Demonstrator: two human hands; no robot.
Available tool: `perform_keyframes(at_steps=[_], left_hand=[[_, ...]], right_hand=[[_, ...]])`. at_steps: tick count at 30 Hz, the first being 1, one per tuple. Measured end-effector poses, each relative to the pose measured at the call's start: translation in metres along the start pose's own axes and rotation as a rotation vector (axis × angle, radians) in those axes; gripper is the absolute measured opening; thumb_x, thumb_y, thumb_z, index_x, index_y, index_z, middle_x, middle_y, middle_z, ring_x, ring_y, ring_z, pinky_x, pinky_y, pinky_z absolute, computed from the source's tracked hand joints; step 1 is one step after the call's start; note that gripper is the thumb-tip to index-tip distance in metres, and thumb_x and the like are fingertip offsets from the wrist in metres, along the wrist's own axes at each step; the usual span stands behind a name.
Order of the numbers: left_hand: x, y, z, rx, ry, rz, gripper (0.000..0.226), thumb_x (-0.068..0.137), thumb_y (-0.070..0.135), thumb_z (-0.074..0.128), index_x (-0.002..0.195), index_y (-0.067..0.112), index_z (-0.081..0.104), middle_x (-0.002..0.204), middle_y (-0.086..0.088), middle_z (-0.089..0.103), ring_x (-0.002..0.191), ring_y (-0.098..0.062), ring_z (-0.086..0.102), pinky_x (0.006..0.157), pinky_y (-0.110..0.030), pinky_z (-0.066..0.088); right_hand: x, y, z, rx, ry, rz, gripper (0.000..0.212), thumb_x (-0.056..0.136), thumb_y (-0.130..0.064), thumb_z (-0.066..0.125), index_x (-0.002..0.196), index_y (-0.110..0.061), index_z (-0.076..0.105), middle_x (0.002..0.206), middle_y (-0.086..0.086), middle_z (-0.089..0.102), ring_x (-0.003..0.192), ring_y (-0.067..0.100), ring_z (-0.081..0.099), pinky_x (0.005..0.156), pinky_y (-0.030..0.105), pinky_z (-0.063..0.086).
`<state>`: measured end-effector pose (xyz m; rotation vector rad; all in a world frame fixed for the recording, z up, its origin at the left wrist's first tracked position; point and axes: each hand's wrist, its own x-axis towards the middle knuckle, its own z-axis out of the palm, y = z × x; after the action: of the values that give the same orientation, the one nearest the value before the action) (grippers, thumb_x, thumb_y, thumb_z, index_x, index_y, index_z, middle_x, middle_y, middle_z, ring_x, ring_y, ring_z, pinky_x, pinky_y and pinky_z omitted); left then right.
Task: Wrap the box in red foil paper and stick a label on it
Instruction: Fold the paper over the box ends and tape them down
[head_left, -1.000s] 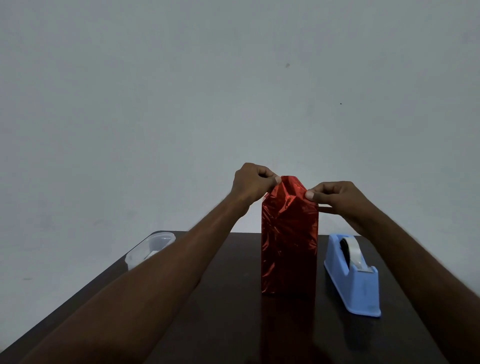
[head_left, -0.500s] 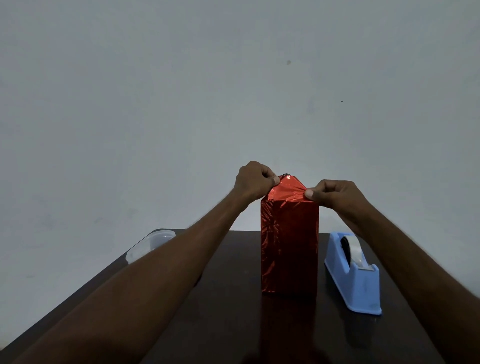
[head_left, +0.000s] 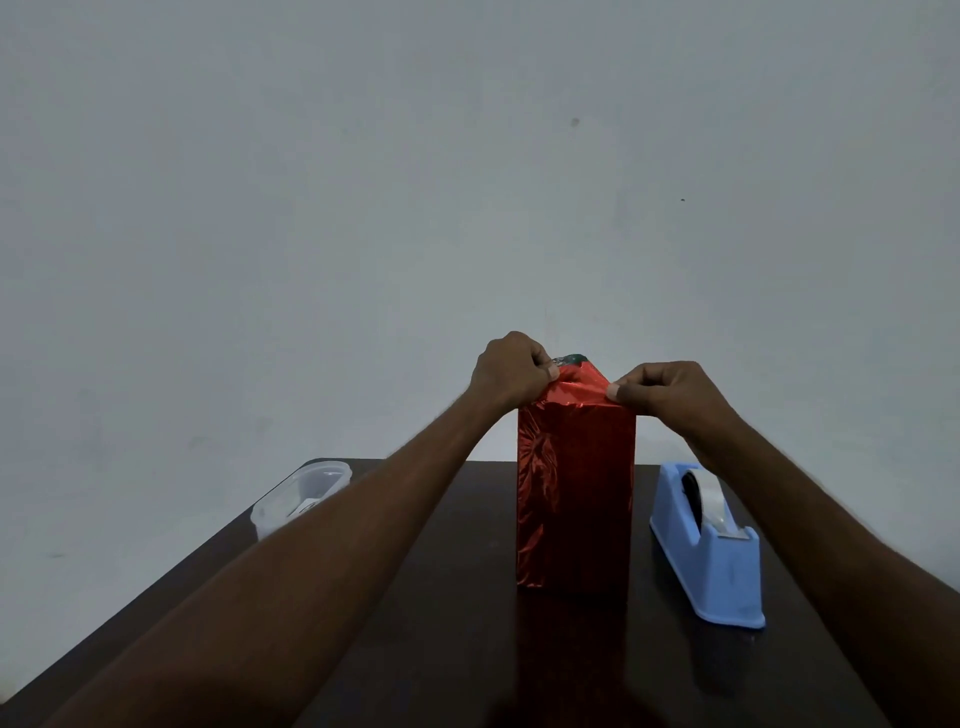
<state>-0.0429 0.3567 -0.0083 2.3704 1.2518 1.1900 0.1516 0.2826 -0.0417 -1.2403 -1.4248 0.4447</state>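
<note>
Foil-wrapped box (head_left: 575, 499) stands upright near the middle of the dark table (head_left: 457, 644), its sides covered in creased red foil paper (head_left: 540, 467). At the top the foil is gathered into a sloping flap, and both hands work that flap from opposite sides. The left hand (head_left: 511, 371) sits at the top left corner of the box, fingers curled, thumb and forefinger pinching the foil edge there. The right hand (head_left: 662, 387) is at the top right corner, fingers likewise curled, its thumb tip pressed against the foil in a pinch. Just behind the left thumb a small greenish patch shows above the red — what it is cannot be told.

To the right of the box, apart from it and nearer the table's right edge, a blue tape dispenser (head_left: 719, 566) lies lengthwise with a roll of clear tape (head_left: 706, 496) in its cradle. By the far left corner of the table sits a clear plastic container (head_left: 306, 493), partly hidden by the left forearm; something pale lies inside it — too dim to identify. A plain grey wall (head_left: 363, 208) fills the background.
</note>
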Motion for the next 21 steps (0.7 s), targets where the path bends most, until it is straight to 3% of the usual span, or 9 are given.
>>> perform_keyframes(at_steps=[15, 21], left_hand=[[-0.002, -0.008, 0.001, -0.055, -0.064, -0.08, 0.011, 0.087, 0.023, 0.07, 0.086, 0.014, 0.075, 0.095, -0.004, 0.073, 0.091, -0.018, 0.064, 0.074, -0.027, 0.047], [-0.01, -0.012, 0.013, -0.074, 0.016, -0.054, 0.014, 0.087, 0.022, 0.069, 0.083, 0.011, 0.074, 0.084, -0.003, 0.071, 0.082, -0.017, 0.063, 0.078, -0.031, 0.05]], right_hand=[[-0.004, -0.004, 0.006, -0.013, 0.049, -0.018, 0.01, 0.082, -0.01, 0.077, 0.08, 0.0, 0.074, 0.087, 0.012, 0.075, 0.081, 0.016, 0.067, 0.087, 0.035, 0.052], [-0.007, 0.001, 0.012, -0.065, 0.139, -0.035, 0.007, 0.083, -0.01, 0.075, 0.077, -0.008, 0.073, 0.084, 0.008, 0.073, 0.081, 0.015, 0.064, 0.072, 0.023, 0.047]])
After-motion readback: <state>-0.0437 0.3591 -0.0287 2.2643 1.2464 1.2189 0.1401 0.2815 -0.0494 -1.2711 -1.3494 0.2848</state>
